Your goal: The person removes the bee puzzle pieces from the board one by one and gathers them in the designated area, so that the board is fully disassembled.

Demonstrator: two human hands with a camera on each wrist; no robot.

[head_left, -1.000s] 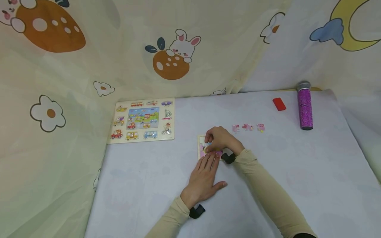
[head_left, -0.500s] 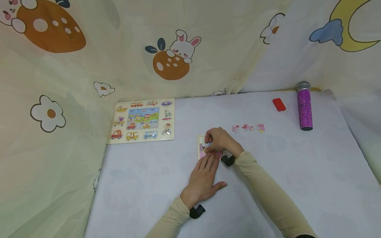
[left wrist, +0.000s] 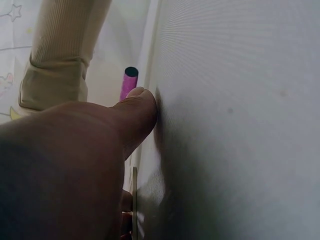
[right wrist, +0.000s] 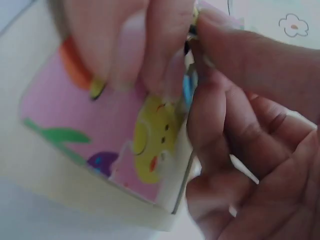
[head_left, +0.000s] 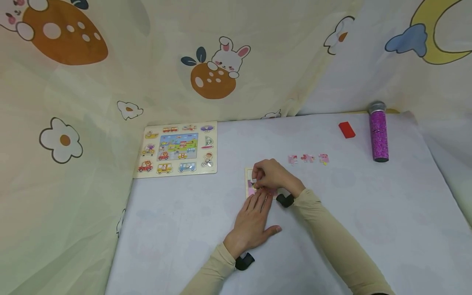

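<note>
My left hand point(head_left: 250, 223) lies with its fingers straight on the lower edge of a small jigsaw board point(head_left: 247, 186), its thumb spread out over the cloth. Above the same board, my right hand point(head_left: 273, 174) pinches a small puzzle piece between thumb and index finger. In the right wrist view that puzzle piece point(right wrist: 188, 91) is seen nearly edge-on, with a bit of blue, and the fingers mostly hide it. Pink picture parts with a yellow chick point(right wrist: 156, 140) fill part of the board. Three loose pink puzzle pieces point(head_left: 307, 158) lie in a row to the right.
A larger wooden vehicle puzzle point(head_left: 212, 143) lies at the back left of the white-covered table. At the back right are a red block point(head_left: 347, 130) and a glittery purple microphone point(head_left: 379, 137). A printed curtain point(head_left: 158, 82) hangs behind the table.
The right hand's fingertips shift very slightly over the board, still pinching the puzzle piece. The left hand stays in place, and the loose pieces have not moved.
</note>
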